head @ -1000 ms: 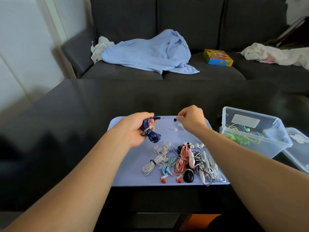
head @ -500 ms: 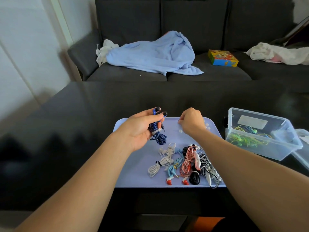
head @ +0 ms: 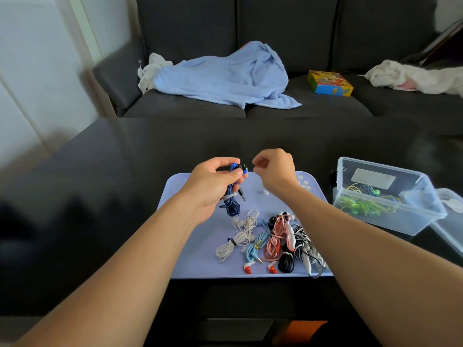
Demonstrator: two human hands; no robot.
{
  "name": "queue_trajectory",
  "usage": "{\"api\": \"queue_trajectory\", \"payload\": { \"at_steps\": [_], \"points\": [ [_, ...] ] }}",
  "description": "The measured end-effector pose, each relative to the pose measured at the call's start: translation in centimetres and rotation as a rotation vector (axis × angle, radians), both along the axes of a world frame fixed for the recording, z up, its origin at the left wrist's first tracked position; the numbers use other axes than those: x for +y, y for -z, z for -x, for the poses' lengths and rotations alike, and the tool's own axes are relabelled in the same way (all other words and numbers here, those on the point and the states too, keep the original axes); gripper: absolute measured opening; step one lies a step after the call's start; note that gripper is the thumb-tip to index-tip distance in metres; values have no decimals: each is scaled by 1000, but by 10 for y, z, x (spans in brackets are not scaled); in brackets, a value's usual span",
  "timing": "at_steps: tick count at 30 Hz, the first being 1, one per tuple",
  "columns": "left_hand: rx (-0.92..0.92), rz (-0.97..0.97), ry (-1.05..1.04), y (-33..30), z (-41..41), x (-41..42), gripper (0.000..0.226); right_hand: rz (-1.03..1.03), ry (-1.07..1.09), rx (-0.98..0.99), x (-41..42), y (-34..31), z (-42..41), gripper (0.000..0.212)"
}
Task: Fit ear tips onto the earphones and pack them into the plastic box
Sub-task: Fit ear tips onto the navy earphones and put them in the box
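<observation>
My left hand grips a coiled dark blue earphone set above the lilac tray, its two blue buds poking up between thumb and fingers. My right hand hovers just right of the buds with its fingertips pinched together, apparently on a small ear tip that is too blurred to see. Loose white ear tips lie at the tray's far right. Several bundled earphones lie on the near half of the tray. The clear plastic box stands to the right, holding green and yellow earphones.
The box's clear lid lies at the right edge of the dark table. Behind the table is a grey sofa with a blue blanket, a colourful carton and white cloths.
My left hand turned the blue earphones so the buds point up and lifted them. My right hand rose from the tray's ear tips and moved up beside the buds.
</observation>
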State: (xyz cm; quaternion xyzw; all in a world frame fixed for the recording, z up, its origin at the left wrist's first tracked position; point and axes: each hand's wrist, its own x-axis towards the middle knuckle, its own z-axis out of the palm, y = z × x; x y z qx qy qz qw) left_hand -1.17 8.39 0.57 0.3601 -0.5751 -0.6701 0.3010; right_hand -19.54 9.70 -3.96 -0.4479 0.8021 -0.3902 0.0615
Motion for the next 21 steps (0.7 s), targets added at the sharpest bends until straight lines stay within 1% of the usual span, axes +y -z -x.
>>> {"api": "queue_trajectory", "payload": {
  "at_steps": [1,4,5,6,8,11,14,17,21],
  "points": [
    [-7,6,-15,0,1,-1,23,96,-30,-146,3,-11,-6,15],
    [-13,-6,-71,-1,4,-4,28,310,-191,-717,20,-45,-26,17],
    [-4,-24,-87,-2,5,-4,31,337,-244,-814,28,-53,-30,18],
    [11,-44,-102,-3,5,-4,34,343,-287,-850,35,-57,-34,19],
    [52,-95,-116,-5,6,-3,39,336,-323,-863,49,-58,-36,21],
    [95,-170,-102,-7,9,-1,43,350,-292,-850,61,-58,-35,24],
    [131,-215,-93,-8,11,1,39,403,-281,-918,70,-60,-33,21],
    [148,-217,-77,-10,13,5,31,451,-264,-1001,74,-60,-34,17],
    [167,-199,-62,-10,18,8,26,432,-225,-1060,76,-59,-36,16]
  ]
}}
